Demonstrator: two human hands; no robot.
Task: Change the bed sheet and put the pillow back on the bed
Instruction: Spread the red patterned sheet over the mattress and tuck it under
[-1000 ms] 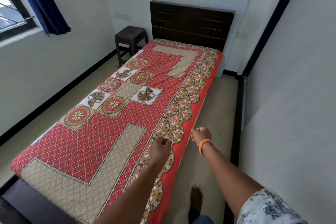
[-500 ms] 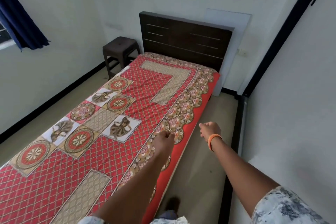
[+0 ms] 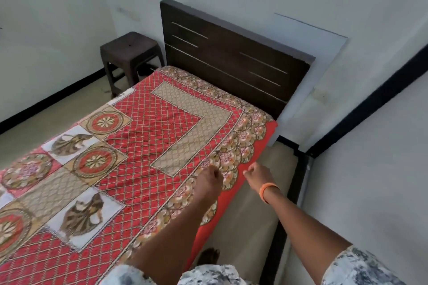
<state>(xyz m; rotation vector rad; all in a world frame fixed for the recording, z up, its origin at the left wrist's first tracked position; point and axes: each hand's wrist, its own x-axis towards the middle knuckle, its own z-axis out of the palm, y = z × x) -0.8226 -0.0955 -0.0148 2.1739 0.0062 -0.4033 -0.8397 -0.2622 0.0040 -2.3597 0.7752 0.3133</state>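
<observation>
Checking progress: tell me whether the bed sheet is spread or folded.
Spread: the bed sheet lies flat over the mattress up to the headboard.

The bed sheet (image 3: 148,136) is matt printed cloth, the headboard (image 3: 231,62) dark smooth wood, the stool (image 3: 129,53) matt brown plastic.
</observation>
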